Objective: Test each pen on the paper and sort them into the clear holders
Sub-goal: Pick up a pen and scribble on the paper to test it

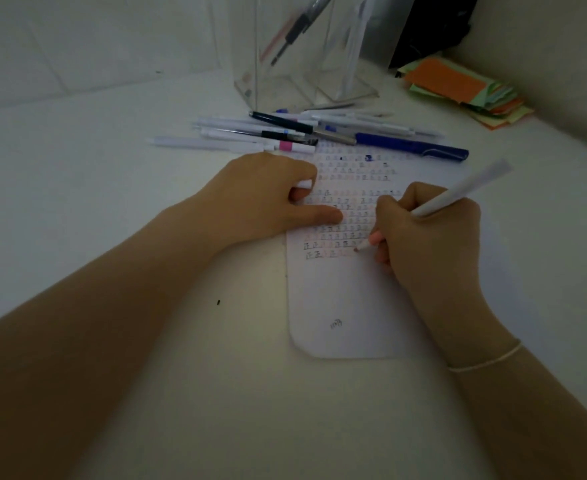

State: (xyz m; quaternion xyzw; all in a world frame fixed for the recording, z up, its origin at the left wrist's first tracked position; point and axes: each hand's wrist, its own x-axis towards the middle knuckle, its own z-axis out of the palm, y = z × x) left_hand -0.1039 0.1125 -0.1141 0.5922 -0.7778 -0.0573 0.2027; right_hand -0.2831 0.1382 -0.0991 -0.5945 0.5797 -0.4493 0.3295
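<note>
A white sheet of paper lies on the table, its upper half filled with rows of small test marks. My right hand grips a white pen in a writing hold, its reddish tip touching the paper at the end of the lowest row. My left hand rests on the paper's upper left, thumb stretched across the marks, fingers curled round a small white pen cap. Two clear holders stand at the back; the left one contains a few pens.
A pile of several loose pens lies just beyond the paper, among them a dark blue pen and one with a pink band. A stack of coloured sticky notes sits at the back right by the wall.
</note>
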